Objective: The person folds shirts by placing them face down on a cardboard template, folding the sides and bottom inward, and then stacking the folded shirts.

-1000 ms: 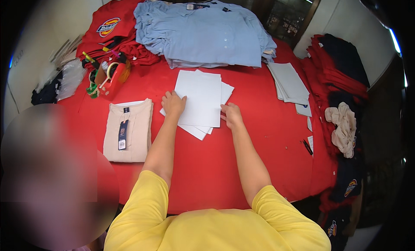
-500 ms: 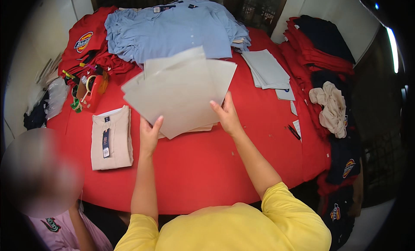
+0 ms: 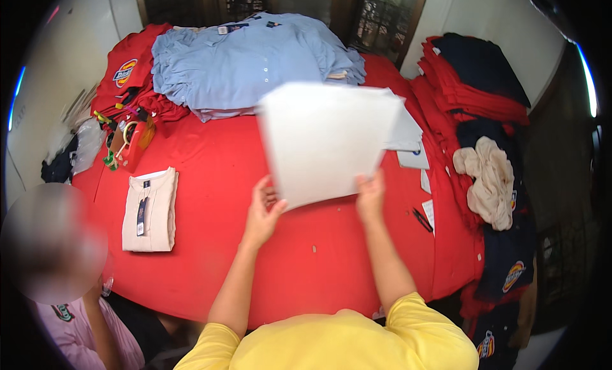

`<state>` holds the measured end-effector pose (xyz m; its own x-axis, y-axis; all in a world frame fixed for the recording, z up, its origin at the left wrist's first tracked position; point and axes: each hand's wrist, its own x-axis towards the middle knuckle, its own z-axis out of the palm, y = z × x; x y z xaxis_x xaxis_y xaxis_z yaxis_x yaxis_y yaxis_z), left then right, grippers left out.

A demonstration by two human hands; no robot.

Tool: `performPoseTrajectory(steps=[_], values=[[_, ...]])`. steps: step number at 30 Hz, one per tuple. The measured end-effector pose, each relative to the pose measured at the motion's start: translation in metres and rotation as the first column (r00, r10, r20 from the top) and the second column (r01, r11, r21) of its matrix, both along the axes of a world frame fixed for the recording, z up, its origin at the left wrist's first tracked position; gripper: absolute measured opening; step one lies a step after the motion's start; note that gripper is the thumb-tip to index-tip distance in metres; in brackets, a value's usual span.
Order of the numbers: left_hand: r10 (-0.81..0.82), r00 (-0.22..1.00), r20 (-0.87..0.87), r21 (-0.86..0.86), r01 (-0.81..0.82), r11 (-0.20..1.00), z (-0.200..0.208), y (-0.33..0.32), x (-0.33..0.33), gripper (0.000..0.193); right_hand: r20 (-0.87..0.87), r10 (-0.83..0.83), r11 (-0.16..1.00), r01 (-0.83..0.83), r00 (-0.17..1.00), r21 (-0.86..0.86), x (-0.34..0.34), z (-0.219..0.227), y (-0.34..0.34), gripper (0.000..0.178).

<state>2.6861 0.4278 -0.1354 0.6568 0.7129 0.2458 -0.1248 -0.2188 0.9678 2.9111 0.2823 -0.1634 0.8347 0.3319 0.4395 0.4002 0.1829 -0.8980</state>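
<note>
Between both hands, above the red-covered table [image 3: 306,261], is a bundle of pale grey-white card sheets [image 3: 328,147], somewhat blurred and squared up more than fanned. My left hand [image 3: 261,210] grips its lower left corner, the thumb in front. At the lower right edge my right hand [image 3: 371,194] pinches the same bundle; its fingers behind the sheets are hidden. Left of my left hand lies a neatly folded beige shirt [image 3: 156,217] with a dark hang tag [image 3: 141,217]. A second pile of white sheets [image 3: 406,131] sits on the table, partly covered by the bundle.
Light blue shirts [image 3: 236,67] are heaped at the back, beside red garments [image 3: 127,60]. A red tape dispenser [image 3: 135,147] stands at left. Stacked red and navy clothes [image 3: 475,70], a crumpled beige cloth [image 3: 488,178] and black snips [image 3: 422,221] are at right. A person in pink [image 3: 95,332] sits lower left.
The bundle has moved right and its fanned sheets have come closer together. Both hands moved right with it, still holding it. The beige pieces seen beneath it before no longer show.
</note>
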Motion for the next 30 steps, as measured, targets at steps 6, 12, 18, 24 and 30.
performPoseTrajectory(steps=[6, 12, 18, 24, 30], values=[[0.161, 0.872, -0.463, 0.486, 0.098, 0.869, -0.028, -0.014, 0.022, 0.060, 0.208, -0.139, 0.917, 0.205, 0.968, -0.341, 0.282, 0.058, -0.115, 0.043], [0.427, 0.729, -0.535, 0.714, 0.120, 0.690, -0.044, -0.023, 0.007, 0.052, 0.457, -0.072, 0.666, 0.384, 0.887, -0.640, 0.247, 0.076, 0.072, 0.052], [0.404, 0.805, -0.435, 0.715, 0.036, 0.699, -0.049, -0.018, 0.015, 0.045, 0.479, 0.130, 0.717, 0.251, 0.868, -0.650, 0.148, 0.095, 0.193, 0.034], [0.434, 0.901, -0.010, 0.095, -0.431, 0.897, -0.068, 0.010, -0.023, 0.029, 0.561, 0.603, 0.626, 0.098, 0.567, -0.773, -0.034, 0.152, 0.077, 0.026], [0.559, 0.825, 0.080, -0.071, -0.555, 0.829, 0.013, 0.047, -0.071, 0.025, -0.143, 0.988, -0.145, -0.601, -0.051, -0.786, -0.142, 0.157, -0.064, 0.020]])
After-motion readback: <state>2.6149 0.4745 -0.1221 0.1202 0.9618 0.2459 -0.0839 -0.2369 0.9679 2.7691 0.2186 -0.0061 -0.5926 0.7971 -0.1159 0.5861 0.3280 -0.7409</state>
